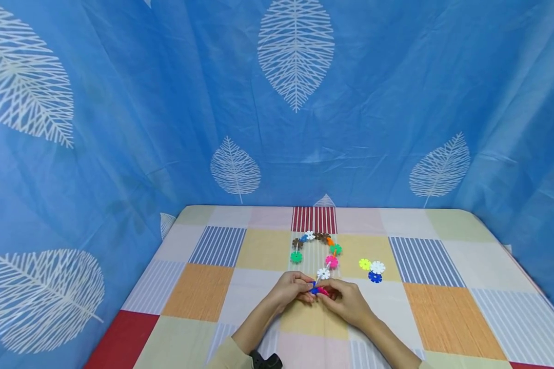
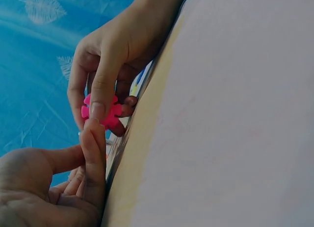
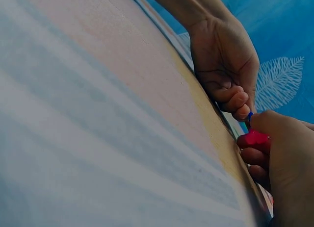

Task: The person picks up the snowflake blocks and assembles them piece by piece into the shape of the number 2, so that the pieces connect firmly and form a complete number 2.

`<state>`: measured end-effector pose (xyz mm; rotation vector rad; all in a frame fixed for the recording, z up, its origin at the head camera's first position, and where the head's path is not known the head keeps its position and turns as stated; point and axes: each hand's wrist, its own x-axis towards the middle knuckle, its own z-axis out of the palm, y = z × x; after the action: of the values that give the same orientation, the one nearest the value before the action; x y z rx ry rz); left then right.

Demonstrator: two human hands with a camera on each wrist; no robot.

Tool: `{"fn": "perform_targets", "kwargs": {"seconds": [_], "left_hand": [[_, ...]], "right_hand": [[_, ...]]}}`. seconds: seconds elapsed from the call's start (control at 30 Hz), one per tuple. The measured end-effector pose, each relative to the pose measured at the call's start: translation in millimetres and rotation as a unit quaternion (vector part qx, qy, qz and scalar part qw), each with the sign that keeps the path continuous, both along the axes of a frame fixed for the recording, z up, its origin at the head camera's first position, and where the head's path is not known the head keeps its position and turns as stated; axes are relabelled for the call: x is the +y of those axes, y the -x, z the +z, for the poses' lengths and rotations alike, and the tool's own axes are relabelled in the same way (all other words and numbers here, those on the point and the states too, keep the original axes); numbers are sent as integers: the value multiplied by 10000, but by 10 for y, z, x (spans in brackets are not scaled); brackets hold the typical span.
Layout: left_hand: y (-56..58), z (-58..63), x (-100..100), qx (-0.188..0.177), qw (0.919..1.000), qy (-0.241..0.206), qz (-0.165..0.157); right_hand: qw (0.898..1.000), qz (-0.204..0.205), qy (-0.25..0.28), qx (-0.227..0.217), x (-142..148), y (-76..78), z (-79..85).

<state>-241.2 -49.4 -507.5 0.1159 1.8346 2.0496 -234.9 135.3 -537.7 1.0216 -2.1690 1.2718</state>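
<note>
In the head view my left hand (image 1: pixel 292 288) pinches a blue snowflake disc (image 1: pixel 314 289) between thumb and fingers. Against it, my right hand (image 1: pixel 348 300) grips a pink snowflake disc (image 1: pixel 322 291); the right wrist view shows this pink disc (image 3: pixel 257 138) under the thumb. The fingertips of both hands meet, and whether the two discs are joined is hidden. Just beyond lies a curved chain of linked discs, running from a white disc (image 1: pixel 323 273) near the fingers through a pink one (image 1: pixel 331 262) round to a green disc (image 1: pixel 296 257) at the far end.
Right of the chain lie loose yellow (image 1: pixel 364 264), white (image 1: pixel 377 267) and dark blue (image 1: pixel 375 277) discs, close together. A patchwork cloth (image 1: pixel 203 292) covers the table. Blue leaf-print curtains (image 1: pixel 351 102) hang behind and at both sides.
</note>
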Motion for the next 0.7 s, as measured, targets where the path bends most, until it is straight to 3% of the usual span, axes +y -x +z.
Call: {"fn": "perform_targets", "kwargs": {"seconds": [0.17, 0.43, 0.6, 0.7], "left_hand": [[7, -16, 0, 8, 9999, -147, -76], [1, -28, 4, 47, 9997, -203, 129], [-2, -47, -4, 159, 9997, -188, 90], [6, -55, -19, 269, 9994, -189, 103]], "right_hand": [[9996, -5, 177, -216, -36, -24, 55], [9990, -85, 315, -303, -99, -173, 346], [9947, -362, 667, -689, -43, -179, 372], [9908, -309, 859, -995, -9, -153, 354]]}}
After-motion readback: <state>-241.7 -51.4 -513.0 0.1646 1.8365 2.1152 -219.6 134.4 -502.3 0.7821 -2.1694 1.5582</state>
